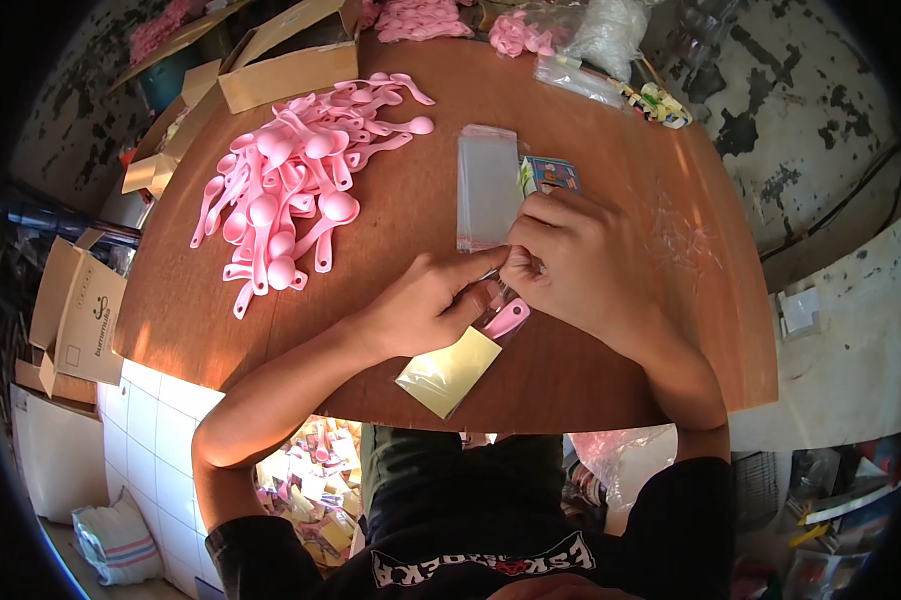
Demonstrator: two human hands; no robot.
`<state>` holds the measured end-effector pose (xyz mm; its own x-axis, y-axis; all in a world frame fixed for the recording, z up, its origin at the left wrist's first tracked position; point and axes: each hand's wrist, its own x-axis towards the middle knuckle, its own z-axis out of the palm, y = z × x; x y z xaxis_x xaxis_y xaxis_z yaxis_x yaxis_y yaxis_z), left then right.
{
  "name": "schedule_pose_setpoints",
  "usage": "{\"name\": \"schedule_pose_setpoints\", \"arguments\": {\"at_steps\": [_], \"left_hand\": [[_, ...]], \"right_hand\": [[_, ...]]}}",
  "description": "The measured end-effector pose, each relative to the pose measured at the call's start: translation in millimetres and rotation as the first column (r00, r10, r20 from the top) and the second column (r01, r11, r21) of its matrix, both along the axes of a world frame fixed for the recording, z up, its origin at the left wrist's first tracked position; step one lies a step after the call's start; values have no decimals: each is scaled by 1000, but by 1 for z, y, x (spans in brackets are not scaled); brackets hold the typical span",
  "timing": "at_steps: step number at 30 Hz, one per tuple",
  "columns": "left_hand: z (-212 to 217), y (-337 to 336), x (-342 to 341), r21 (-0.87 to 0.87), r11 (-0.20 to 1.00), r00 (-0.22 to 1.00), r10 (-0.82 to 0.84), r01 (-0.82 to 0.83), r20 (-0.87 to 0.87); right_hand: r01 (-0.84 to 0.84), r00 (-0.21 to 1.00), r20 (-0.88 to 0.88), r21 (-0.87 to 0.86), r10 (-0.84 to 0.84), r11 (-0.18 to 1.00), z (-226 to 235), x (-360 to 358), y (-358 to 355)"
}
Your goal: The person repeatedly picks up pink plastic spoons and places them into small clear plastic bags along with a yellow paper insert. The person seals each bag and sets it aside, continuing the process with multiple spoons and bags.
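My left hand (pixel 438 303) and my right hand (pixel 577 262) meet at the table's middle, both closed in a pinch on the upper end of a small clear plastic bag. A pink spoon (pixel 509 317) shows just below my fingers, its far end hidden by the hands. Beneath it lies a pale yellow card (pixel 450 371) with a shiny plastic film over it; whether spoon and card share one bag I cannot tell. Beyond my hands is a stack of clear flat bags (pixel 485 190). Small printed cards (pixel 550 174) sit beside it, partly behind my right hand.
A large heap of pink spoons (pixel 288 180) covers the left of the brown table (pixel 390 240). Thin clear plastic strips (pixel 682 235) lie at the right. An open cardboard box (pixel 290 75) stands at the far left edge. Packed bags (pixel 320 478) fill the space below the table.
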<state>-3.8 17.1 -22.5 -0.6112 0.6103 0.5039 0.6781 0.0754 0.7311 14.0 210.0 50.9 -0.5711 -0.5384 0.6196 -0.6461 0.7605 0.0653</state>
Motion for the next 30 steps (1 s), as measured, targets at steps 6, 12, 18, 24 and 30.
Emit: {"name": "schedule_pose_setpoints", "arguments": {"at_steps": [6,12,18,24,30], "left_hand": [[11,-1,-1,-71,996,993,-37,45,108],[1,-1,-4,97,995,989,-33,18,147],[-2,1,-7,11,1000,944,-31,28,329],[-11,9,-3,45,999,980,3,-13,197],[7,10,8,-33,999,997,19,-16,69]], "right_hand": [[-64,948,258,-420,186,905,5,-10,12],[206,814,446,-820,371,533,-3,-38,45],[204,802,455,-818,387,538,-19,-23,67],[-123,969,137,-465,208,877,-18,8,34],[-26,983,158,-374,91,927,-19,15,20]]}}
